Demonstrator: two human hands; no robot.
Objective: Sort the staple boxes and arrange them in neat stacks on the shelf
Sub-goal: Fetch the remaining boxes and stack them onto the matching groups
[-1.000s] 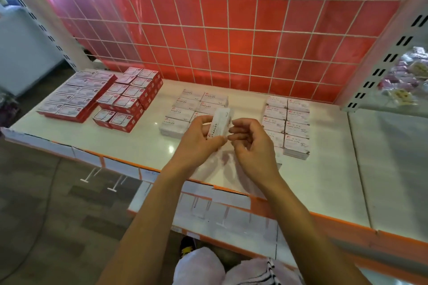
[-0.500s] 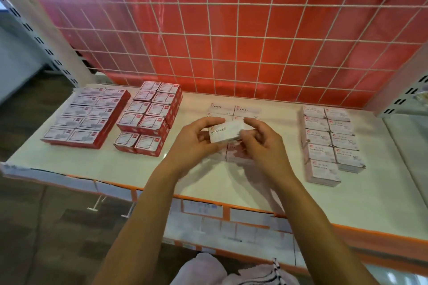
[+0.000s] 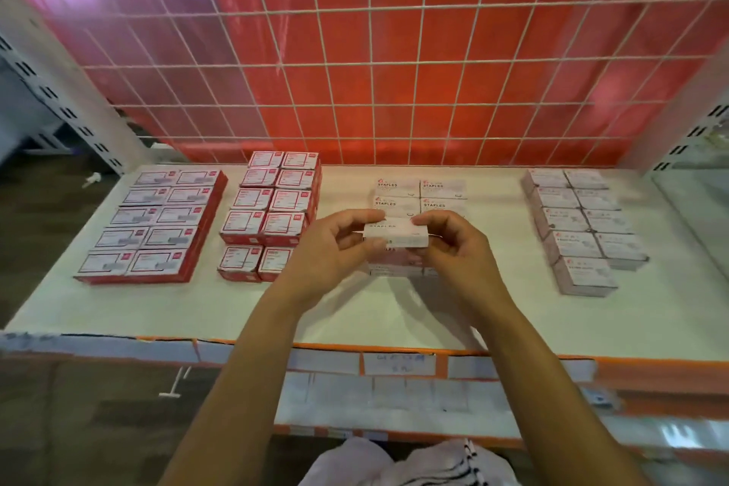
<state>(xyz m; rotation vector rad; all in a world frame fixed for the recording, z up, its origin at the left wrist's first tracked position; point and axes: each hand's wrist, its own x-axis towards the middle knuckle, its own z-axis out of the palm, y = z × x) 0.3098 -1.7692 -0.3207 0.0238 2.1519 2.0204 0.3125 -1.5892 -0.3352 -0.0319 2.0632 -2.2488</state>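
Staple box (image 3: 396, 236): held level between both hands, above the white stack (image 3: 420, 194) on the shelf (image 3: 355, 312).
Left hand (image 3: 333, 249): pinching box's left end.
Right hand (image 3: 453, 249): pinching its right end.
Red boxes (image 3: 272, 205): stacked left.

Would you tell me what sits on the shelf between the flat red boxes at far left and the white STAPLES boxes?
The head view shows a taller block of red staple boxes, apart from the flat red boxes and white STAPLES boxes.
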